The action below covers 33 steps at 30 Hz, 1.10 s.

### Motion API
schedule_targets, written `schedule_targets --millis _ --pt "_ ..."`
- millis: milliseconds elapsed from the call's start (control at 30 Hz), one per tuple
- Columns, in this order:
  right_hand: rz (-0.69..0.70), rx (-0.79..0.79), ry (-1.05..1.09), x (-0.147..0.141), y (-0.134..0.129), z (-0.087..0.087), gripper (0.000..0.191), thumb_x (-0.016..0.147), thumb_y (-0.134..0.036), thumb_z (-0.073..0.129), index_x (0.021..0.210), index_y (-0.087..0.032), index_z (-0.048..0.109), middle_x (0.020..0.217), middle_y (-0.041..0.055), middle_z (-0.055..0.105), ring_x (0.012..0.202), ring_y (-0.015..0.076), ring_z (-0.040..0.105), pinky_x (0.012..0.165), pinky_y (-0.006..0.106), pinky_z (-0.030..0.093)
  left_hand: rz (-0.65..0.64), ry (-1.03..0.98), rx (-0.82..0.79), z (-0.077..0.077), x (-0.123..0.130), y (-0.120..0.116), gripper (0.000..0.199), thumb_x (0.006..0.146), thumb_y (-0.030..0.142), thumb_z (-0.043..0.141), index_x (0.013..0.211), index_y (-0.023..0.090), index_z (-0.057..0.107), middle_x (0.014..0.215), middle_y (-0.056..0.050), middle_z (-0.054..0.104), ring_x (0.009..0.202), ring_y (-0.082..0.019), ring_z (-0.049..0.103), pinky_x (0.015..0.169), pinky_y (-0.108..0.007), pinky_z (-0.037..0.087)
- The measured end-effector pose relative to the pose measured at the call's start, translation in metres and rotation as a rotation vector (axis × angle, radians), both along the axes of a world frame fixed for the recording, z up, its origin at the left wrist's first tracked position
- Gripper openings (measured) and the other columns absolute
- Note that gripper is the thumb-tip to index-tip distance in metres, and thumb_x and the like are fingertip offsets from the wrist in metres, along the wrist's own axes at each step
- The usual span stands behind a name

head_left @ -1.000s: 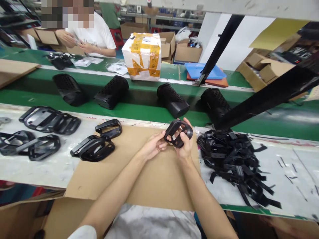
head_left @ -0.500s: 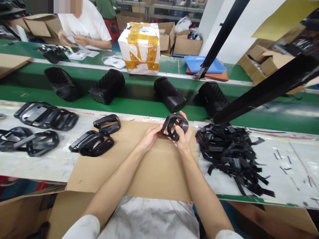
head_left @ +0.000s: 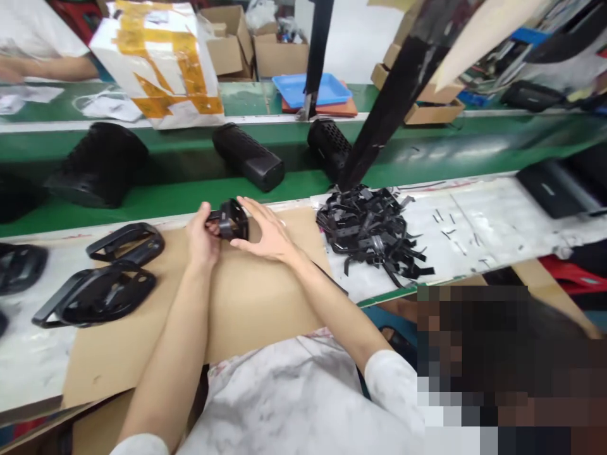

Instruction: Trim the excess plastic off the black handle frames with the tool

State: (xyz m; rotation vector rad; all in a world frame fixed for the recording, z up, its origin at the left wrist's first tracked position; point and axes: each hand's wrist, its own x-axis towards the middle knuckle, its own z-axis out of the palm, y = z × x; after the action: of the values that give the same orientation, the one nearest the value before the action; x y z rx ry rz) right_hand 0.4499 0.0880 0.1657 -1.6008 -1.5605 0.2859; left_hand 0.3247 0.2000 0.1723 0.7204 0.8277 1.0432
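Observation:
My left hand (head_left: 203, 239) is closed round the near side of a black plastic frame (head_left: 233, 220), an oval ring with a crossbar, held above a cardboard sheet (head_left: 265, 303). Spread fingers and an extended thumb show on my right hand (head_left: 269, 232), close by the frame's right side; I cannot tell whether the thumb touches it. Left of the hands lie more black frames (head_left: 126, 243) on the sheet's edge. A tangled pile of black strips (head_left: 370, 227) lies to the right.
Black perforated housings (head_left: 249, 155) stand along the green belt (head_left: 180, 199) beyond the hands. A dark metal post (head_left: 386, 107) slants down near the strip pile. Behind are a taped white box (head_left: 161, 69) and a blue tray (head_left: 310, 90). Another person is at lower right.
My view has swung to the right. The right hand has opened off the frame, which the left hand now grips and has turned. A person has come into view at lower right.

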Motion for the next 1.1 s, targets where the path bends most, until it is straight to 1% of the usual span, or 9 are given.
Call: schedule_targets --millis 100,200,333,500,600,700,800,933,1100 --pt "-0.090 -0.012 0.025 0.002 -0.012 0.014 0.062 0.097 -0.036 0.069 0.151 -0.011 0.050 0.156 0.0106 0.052 0.147 0.0164 0.044 0.125 0.029 0.032 0.115 -0.009 0.124 -0.002 -0.004 0.008 0.038 0.094 0.018 0.062 0.064 0.018 0.038 0.048 0.011 0.031 0.042 -0.003 0.026 0.044 -0.016 0.023" --pt "-0.254 -0.055 0.021 0.002 -0.045 0.020 0.036 0.097 -0.026 0.066 0.132 -0.015 0.068 0.135 0.0094 0.065 0.130 0.0184 0.058 0.117 0.028 0.040 0.113 0.020 0.254 -0.007 -0.007 0.011 0.040 0.091 0.024 0.064 0.062 0.019 0.037 0.048 0.010 0.032 0.043 -0.004 0.027 0.044 -0.017 0.024" --pt "-0.433 -0.279 -0.025 0.001 -0.097 0.009 0.042 0.090 -0.022 0.067 0.132 -0.018 0.066 0.124 0.0116 0.066 0.122 0.0279 0.060 0.110 0.041 0.046 0.059 0.156 0.368 -0.016 -0.007 0.009 0.052 0.077 0.042 0.076 0.054 0.021 0.035 0.045 0.009 0.031 0.042 -0.005 0.029 0.042 -0.019 0.023" --pt "-0.386 -0.423 0.014 0.010 -0.116 -0.010 0.030 0.090 -0.012 0.057 0.117 -0.016 0.069 0.112 0.0138 0.070 0.111 0.0277 0.064 0.104 0.042 0.049 0.016 0.275 0.284 -0.018 -0.007 0.001 0.053 0.064 0.052 0.083 0.058 0.020 0.042 0.051 0.007 0.035 0.044 -0.005 0.031 0.044 -0.019 0.023" --pt "-0.309 -0.400 0.115 0.014 -0.118 -0.011 0.021 0.094 -0.024 0.056 0.111 -0.015 0.066 0.099 0.0113 0.071 0.083 0.0228 0.068 0.078 0.037 0.057 -0.043 0.219 0.255 -0.020 -0.008 0.001 0.059 0.066 0.059 0.082 0.057 0.021 0.037 0.052 0.008 0.027 0.045 -0.005 0.025 0.045 -0.021 0.020" --pt "-0.194 -0.470 0.748 0.009 -0.125 -0.007 0.040 0.096 -0.053 0.058 0.120 -0.021 0.057 0.089 0.0035 0.068 0.048 0.0142 0.057 0.037 0.026 0.043 -0.081 0.183 0.251 -0.022 -0.008 0.001 0.061 0.071 0.061 0.079 0.058 0.021 0.035 0.055 0.007 0.024 0.048 -0.006 0.022 0.048 -0.023 0.019" --pt "-0.135 -0.513 1.068 -0.001 -0.129 -0.001 0.041 0.093 -0.060 0.061 0.109 -0.022 0.060 0.074 -0.0015 0.063 0.036 0.0086 0.044 0.030 0.021 0.031 -0.159 0.235 0.348 -0.024 -0.006 -0.008 0.059 0.078 0.062 0.074 0.059 0.020 0.037 0.059 0.005 0.028 0.054 -0.008 0.027 0.052 -0.025 0.022" --pt "-0.152 -0.519 1.162 -0.013 -0.116 -0.001 0.051 0.093 -0.064 0.061 0.127 -0.025 0.058 0.071 -0.0039 0.061 0.032 0.0054 0.034 0.027 0.018 0.023 -0.275 0.279 0.472 -0.025 0.002 -0.027 0.059 0.087 0.064 0.064 0.059 0.019 0.039 0.060 0.004 0.031 0.059 -0.010 0.030 0.058 -0.027 0.028" --pt "-0.190 -0.638 0.954 -0.014 -0.103 -0.001 0.071 0.086 -0.067 0.068 0.141 -0.023 0.057 0.059 -0.0097 0.044 0.036 0.0063 0.033 0.030 0.016 0.024 -0.248 0.283 0.455 -0.027 0.010 -0.039 0.055 0.091 0.062 0.060 0.062 0.019 0.042 0.064 0.003 0.037 0.064 -0.011 0.036 0.062 -0.027 0.031"
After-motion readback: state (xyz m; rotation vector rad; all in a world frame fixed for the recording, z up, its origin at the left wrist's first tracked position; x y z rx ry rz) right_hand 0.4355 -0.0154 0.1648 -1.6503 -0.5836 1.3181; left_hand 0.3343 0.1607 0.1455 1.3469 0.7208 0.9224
